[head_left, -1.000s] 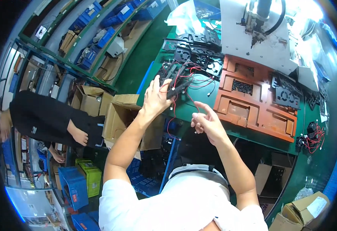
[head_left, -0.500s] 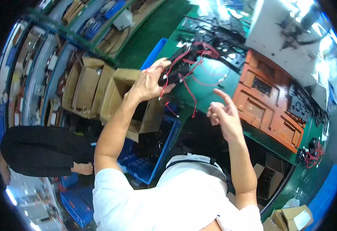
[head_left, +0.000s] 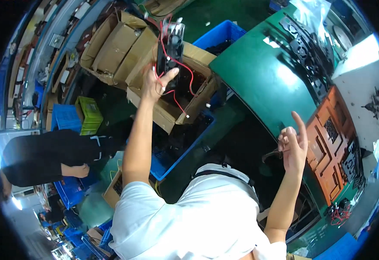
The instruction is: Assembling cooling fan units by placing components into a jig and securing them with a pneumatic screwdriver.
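Observation:
My left hand (head_left: 154, 84) is closed around a bundle of black cooling fans (head_left: 170, 54), thumb across the near side. Thin red wires (head_left: 192, 80) with small white connectors trail from the bundle. It is held above an open cardboard box (head_left: 163, 116), whose dark inside is partly hidden by the hand and the fans. My right hand (head_left: 294, 149) is off to the right, beside the green table's near edge, with nothing in it. Its index finger points out while the other fingers are loosely bent.
The green table (head_left: 258, 69) carries black perforated frames (head_left: 304, 47) and an orange slotted fixture (head_left: 323, 147). Red-wired parts (head_left: 340, 213) lie at its right end. Blue crates (head_left: 219, 34) stand by the boxes. A person in dark clothes (head_left: 46, 156) is at the left, near shelving.
My left hand has carried the fans off the table to over the cardboard box. The view has swung left. The right hand stays empty, index finger extended.

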A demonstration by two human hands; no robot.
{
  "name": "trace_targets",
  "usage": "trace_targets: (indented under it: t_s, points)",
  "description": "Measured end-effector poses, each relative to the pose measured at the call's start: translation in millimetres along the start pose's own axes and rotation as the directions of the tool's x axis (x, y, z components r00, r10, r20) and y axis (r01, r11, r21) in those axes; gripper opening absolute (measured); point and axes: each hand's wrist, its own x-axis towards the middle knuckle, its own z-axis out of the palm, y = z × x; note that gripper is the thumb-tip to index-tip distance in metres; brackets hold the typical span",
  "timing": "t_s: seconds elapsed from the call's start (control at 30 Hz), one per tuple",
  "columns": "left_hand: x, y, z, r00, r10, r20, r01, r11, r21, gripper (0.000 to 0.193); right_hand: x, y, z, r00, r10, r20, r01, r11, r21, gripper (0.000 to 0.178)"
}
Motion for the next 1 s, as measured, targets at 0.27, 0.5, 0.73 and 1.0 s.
trace_targets:
  t_s: [0.27,0.5,0.73,1.0]
  points:
    - [-58,-177,34,0.890,-0.429,-0.155,0.453,0.872,0.188,0.076,2,3,2,1.000,-0.004,0.014,0.004,1.000,-0.003,0.059]
    - [-50,-250,56,0.878,-0.269,0.395,0.107,0.916,0.387,0.064,-1,-3,8,0.999,-0.039,0.023,0.039,0.999,-0.020,0.060]
    - [-34,-203,99,0.298,-0.577,0.760,0.911,0.409,-0.047,0.050,-21,-1,-35,0.994,-0.054,0.098,0.076,0.970,-0.233,0.047]
    - [6,-46,74,0.814,-0.377,0.442,-0.075,0.687,0.723,0.032,-154,-104,-164,0.828,-0.520,-0.213,0.198,0.625,-0.756,0.035]
